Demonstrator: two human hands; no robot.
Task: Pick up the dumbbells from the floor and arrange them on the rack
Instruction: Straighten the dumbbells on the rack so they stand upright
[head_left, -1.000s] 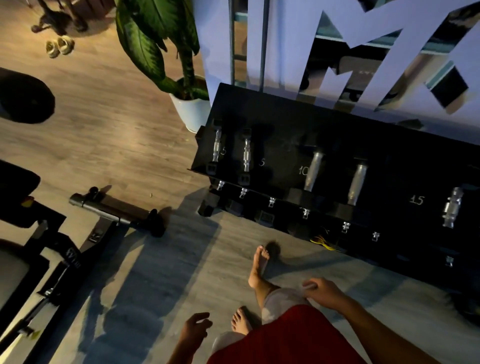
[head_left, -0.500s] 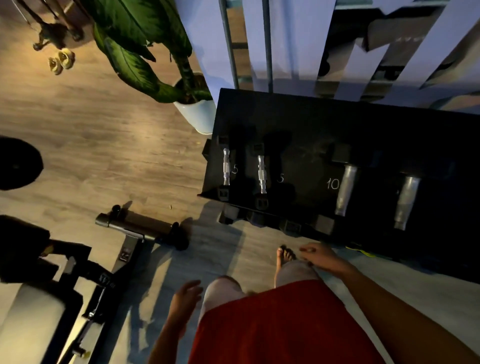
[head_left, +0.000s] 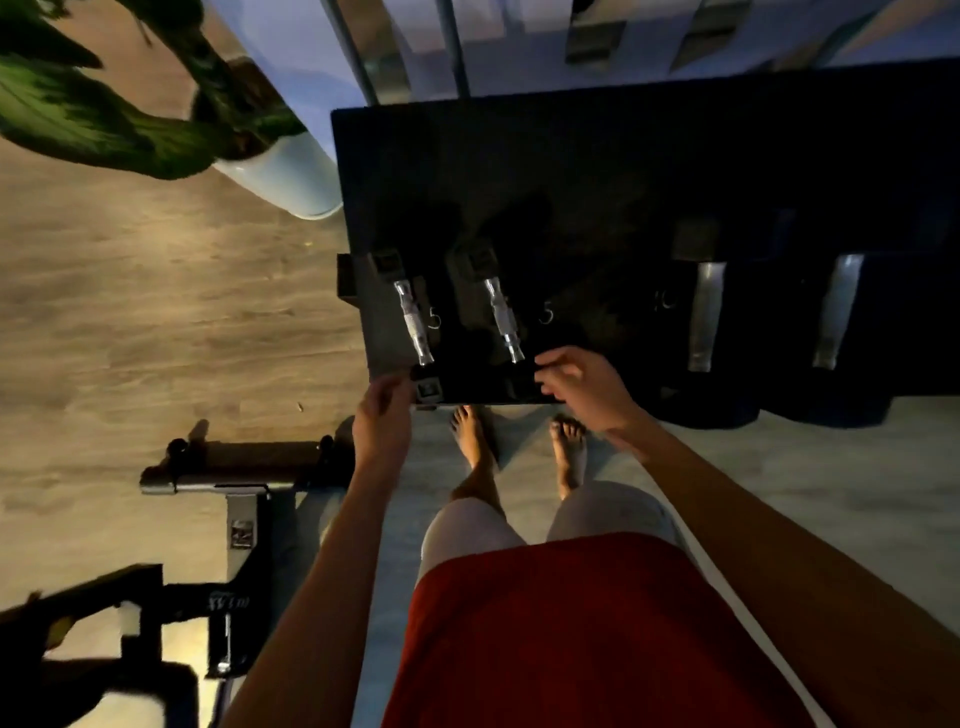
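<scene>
The black dumbbell rack (head_left: 571, 171) stands against the wall in front of me. On its top shelf lie two small dumbbells marked 5, the left one (head_left: 413, 322) and the right one (head_left: 503, 318), both with chrome handles. Further right lie two larger dumbbells marked 10, the first (head_left: 705, 317) and the second (head_left: 835, 312). My left hand (head_left: 382, 415) is at the rack's front left corner, beside the near head of the left small dumbbell, and holds nothing. My right hand (head_left: 582, 384) hovers over the front edge by the right small dumbbell, fingers loosely bent and empty.
A potted plant in a white pot (head_left: 283, 176) stands left of the rack. A black weight bench frame (head_left: 244, 467) lies on the wooden floor to my left. My bare feet (head_left: 519, 447) stand just in front of the rack.
I have stepped up to the rack and the view has tipped down over it. Both hands have risen from beside my legs to the rack's front edge.
</scene>
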